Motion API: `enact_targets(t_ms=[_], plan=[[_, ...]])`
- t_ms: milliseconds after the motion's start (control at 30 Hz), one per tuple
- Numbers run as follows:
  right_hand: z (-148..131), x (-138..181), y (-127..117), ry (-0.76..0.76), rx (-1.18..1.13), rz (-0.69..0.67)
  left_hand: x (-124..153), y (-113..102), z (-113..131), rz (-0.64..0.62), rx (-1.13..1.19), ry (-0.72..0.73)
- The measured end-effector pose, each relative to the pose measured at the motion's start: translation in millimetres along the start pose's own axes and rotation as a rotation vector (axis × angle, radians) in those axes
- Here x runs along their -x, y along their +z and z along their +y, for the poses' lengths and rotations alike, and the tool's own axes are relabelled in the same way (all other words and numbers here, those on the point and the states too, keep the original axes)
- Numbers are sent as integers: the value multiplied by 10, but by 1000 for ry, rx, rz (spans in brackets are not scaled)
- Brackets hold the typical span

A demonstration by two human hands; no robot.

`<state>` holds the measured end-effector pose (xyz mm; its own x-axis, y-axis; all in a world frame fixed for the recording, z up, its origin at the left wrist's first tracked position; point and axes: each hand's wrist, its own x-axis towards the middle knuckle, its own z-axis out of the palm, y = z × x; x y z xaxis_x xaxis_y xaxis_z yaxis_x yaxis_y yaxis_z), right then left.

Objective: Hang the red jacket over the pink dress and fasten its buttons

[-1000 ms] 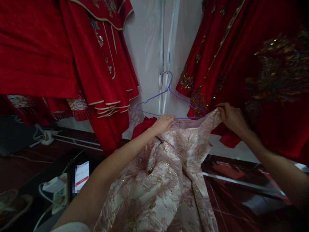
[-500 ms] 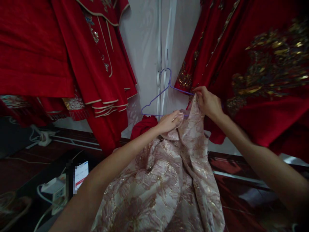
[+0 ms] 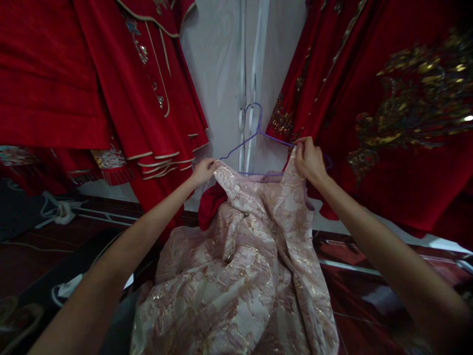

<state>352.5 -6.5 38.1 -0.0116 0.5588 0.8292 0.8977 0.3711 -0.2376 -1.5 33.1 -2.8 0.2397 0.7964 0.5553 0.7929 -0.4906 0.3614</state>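
A sleeveless pale pink brocade dress with gold thread hangs in front of me, its lower part bunched in folds. A thin purple wire hanger runs through its neckline, hook upward. My left hand pinches the left shoulder strap at the hanger's left end. My right hand grips the right strap near the hanger's right arm, whose tip shows beyond the fingers. Both hands are closed, and the fingertips are partly hidden by cloth.
Red embroidered garments hang on the left, and more red clothing with gold sequins hangs on the right. Between them stands a pale wall with white metal poles. A power strip with cables lies on the dark floor at left.
My left hand has moved left from the neckline's middle to the left strap, spreading the neckline along the hanger. My right hand stays on the right strap.
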Motion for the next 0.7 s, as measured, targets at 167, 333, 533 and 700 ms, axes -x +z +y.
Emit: enact_targets(t_ms=[167,333,533,700], plan=[[72,-55,-20,3,-4,-17,223,56,-593,-69,187,-148],[138,-76,24,-38,-9,31,347,134,-792,-67,366,-211],[152,-76,46,-54,-11,40,328,137,-786,-33,386,-276],[156,-95,55,-52,-20,44,202,69,-689,44,301,-294]])
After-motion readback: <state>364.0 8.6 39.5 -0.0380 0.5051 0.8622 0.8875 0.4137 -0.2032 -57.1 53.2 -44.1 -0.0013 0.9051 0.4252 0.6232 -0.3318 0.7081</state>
